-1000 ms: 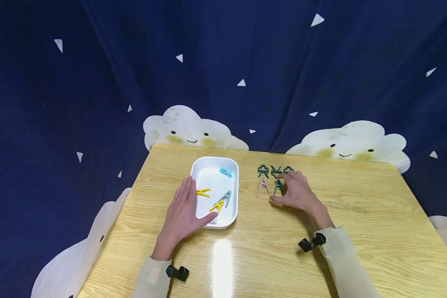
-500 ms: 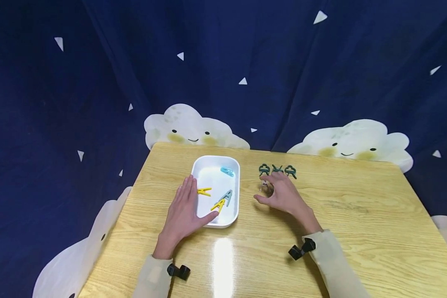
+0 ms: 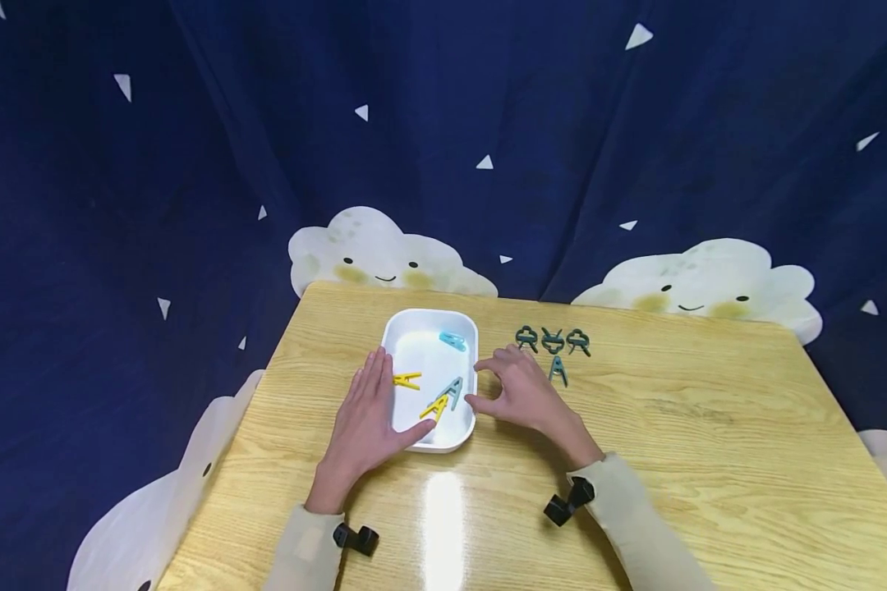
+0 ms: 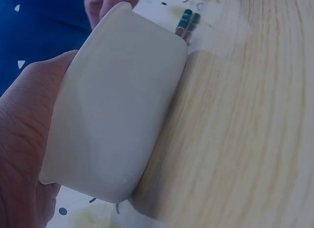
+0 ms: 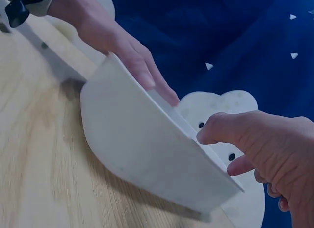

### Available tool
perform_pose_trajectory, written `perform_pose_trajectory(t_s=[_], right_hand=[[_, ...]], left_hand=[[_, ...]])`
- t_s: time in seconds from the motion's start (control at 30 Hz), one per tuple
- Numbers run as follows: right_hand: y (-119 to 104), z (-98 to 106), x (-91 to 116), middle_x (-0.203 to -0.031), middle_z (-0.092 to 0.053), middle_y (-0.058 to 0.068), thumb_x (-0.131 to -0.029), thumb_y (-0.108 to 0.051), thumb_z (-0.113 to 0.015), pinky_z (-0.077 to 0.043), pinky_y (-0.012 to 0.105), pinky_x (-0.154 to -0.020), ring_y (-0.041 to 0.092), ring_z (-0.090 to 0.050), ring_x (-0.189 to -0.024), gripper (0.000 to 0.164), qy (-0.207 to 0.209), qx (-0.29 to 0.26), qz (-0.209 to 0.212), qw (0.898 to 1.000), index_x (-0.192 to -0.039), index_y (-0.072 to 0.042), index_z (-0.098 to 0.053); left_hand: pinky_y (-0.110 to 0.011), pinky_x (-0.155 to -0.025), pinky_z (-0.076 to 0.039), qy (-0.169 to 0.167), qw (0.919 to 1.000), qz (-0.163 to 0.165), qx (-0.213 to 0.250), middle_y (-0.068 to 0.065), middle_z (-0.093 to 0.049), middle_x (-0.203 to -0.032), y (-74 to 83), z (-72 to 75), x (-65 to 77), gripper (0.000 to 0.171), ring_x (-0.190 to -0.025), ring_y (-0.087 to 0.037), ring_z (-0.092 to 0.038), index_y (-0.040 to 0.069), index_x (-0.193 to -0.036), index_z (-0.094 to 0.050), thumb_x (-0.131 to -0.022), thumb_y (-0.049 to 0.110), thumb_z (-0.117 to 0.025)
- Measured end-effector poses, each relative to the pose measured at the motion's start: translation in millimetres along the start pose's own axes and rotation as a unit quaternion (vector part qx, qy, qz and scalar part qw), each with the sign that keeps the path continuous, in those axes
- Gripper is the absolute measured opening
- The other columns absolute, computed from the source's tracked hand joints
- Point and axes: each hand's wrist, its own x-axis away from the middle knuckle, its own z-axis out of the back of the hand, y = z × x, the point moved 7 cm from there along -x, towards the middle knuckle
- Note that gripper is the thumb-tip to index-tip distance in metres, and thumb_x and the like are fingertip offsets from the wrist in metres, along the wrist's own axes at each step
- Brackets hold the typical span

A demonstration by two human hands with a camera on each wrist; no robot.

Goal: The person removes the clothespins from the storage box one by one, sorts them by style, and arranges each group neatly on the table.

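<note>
My left hand (image 3: 362, 423) rests along the left side of a white plastic tray (image 3: 421, 341), fingers straight, its thumb stretched over the front rim. Two yellow clothespins (image 3: 408, 380) lie inside, one overlapping a grey-blue clothespin (image 3: 455, 387). A light-blue clothespin (image 3: 453, 341) is near the tray's back right corner. My right hand (image 3: 521, 392) holds nothing; its thumb and forefinger are spread apart, fingertips right at the right rim. In the left wrist view, a pinkish clip (image 4: 180, 31) shows beyond the tray; in the head view my right hand hides its spot.
Three dark green clips (image 3: 553, 341) form a row right of the tray, with a teal clothespin (image 3: 558, 371) in front of them. The wooden table (image 3: 710, 427) ends at a dark blue curtain (image 3: 443, 123) with cloud prints.
My right hand has moved left from the green clips, past the pink clothespin, to the tray's right rim. It uncovered the teal clothespin. My left hand and the tray have stayed put.
</note>
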Motion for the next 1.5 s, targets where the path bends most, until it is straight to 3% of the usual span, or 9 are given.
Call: perform_pose_trajectory(t_s=[0.2, 0.47, 0.63, 0.77, 1.03, 1.17, 1.33, 1.5], right_hand=[[-15.0, -8.8, -12.3, -0.101, -0.074, 0.007, -0.081, -0.049, -0.084, -0.051, 0.049, -0.092, 0.024, -0.059, -0.095, 0.054, -0.028, 0.02, 0.01, 0.999, -0.115, -0.007, -0.079], [-30.3, -21.6, -32.7, -0.094, -0.07, 0.004, -0.079, -0.043, -0.085, -0.041, 0.038, -0.082, 0.022, -0.05, -0.089, 0.045, -0.085, 0.067, 0.026, 0.994, -0.106, -0.008, -0.081], [-37.2, -36.1, -41.9, -0.08, -0.064, -0.002, -0.077, -0.037, -0.085, -0.035, 0.036, -0.078, 0.021, -0.045, -0.086, 0.025, -0.118, 0.115, 0.032, 0.986, -0.079, -0.013, -0.078], [-39.9, -47.1, -44.7, -0.072, -0.055, -0.004, -0.077, -0.032, -0.085, -0.034, 0.038, -0.08, 0.023, -0.043, -0.087, 0.028, -0.143, 0.148, 0.025, 0.978, -0.062, -0.019, -0.065], [-45.1, -55.7, -49.9, -0.079, -0.057, -0.001, -0.08, -0.019, -0.082, -0.034, 0.039, -0.081, 0.026, -0.045, -0.092, 0.02, -0.131, 0.172, 0.036, 0.976, -0.067, -0.017, -0.067], [-40.6, -56.3, -52.4, -0.085, -0.058, 0.003, -0.083, -0.023, -0.079, -0.034, 0.04, -0.082, 0.027, -0.043, -0.094, 0.022, -0.145, 0.21, -0.012, 0.967, -0.068, -0.017, -0.064], [-30.0, -58.8, -54.2, -0.088, -0.057, 0.006, -0.089, -0.034, -0.075, -0.033, 0.04, -0.085, 0.027, -0.039, -0.095, 0.025, -0.193, 0.251, -0.098, 0.943, -0.074, -0.015, -0.069], [-33.9, -61.6, -55.7, -0.084, -0.058, 0.005, -0.092, -0.03, -0.075, -0.033, 0.04, -0.084, 0.027, -0.04, -0.092, 0.021, -0.198, 0.248, -0.095, 0.944, -0.078, -0.014, -0.071]], left_hand=[[-0.048, -0.13, -0.017, -0.005, 1.0, 0.001, -0.007, -0.021, -0.014, -0.173, 0.0, -1.4, -0.4, 0.128, -0.162, -0.032, -0.011, -0.005, -0.164, -0.017, -0.083, 0.086, -0.056], [-0.047, -0.13, -0.016, -0.012, 0.9999, 0.003, -0.012, -0.02, -0.012, -0.174, -1.0, -3.8, 0.3, 0.128, -0.162, -0.031, -0.011, -0.004, -0.164, -0.017, -0.083, 0.089, -0.052], [-0.045, -0.131, -0.014, -0.012, 0.9999, 0.005, -0.007, -0.018, -0.009, -0.175, -0.9, -3.6, 0.5, 0.128, -0.162, -0.03, -0.01, -0.003, -0.165, -0.015, -0.084, 0.088, -0.052], [-0.045, -0.131, -0.015, -0.009, 0.9999, 0.003, -0.003, -0.02, -0.012, -0.174, 0.1, -3.4, 0.8, 0.128, -0.162, -0.03, -0.009, -0.004, -0.165, -0.016, -0.084, 0.087, -0.053], [-0.045, -0.131, -0.013, -0.008, 0.9999, 0.005, -0.005, -0.019, -0.011, -0.174, 0.1, -2.2, 0.6, 0.128, -0.162, -0.029, -0.008, -0.004, -0.164, -0.015, -0.083, 0.088, -0.054], [-0.044, -0.131, -0.012, -0.012, 0.9999, 0.006, -0.004, -0.018, -0.009, -0.174, 0.4, -2.2, 0.5, 0.128, -0.162, -0.027, -0.006, -0.003, -0.165, -0.014, -0.083, 0.088, -0.054], [-0.046, -0.131, -0.015, -0.008, 0.9999, 0.006, -0.006, -0.018, -0.01, -0.174, -0.3, -2.0, 0.9, 0.129, -0.162, -0.031, -0.01, -0.004, -0.164, -0.016, -0.083, 0.087, -0.056], [-0.049, -0.13, -0.019, 0.004, 1.0, 0.001, -0.004, -0.02, -0.014, -0.173, 0.9, 0.8, 1.4, 0.129, -0.161, -0.034, -0.016, -0.006, -0.163, -0.019, -0.082, 0.087, -0.057]])
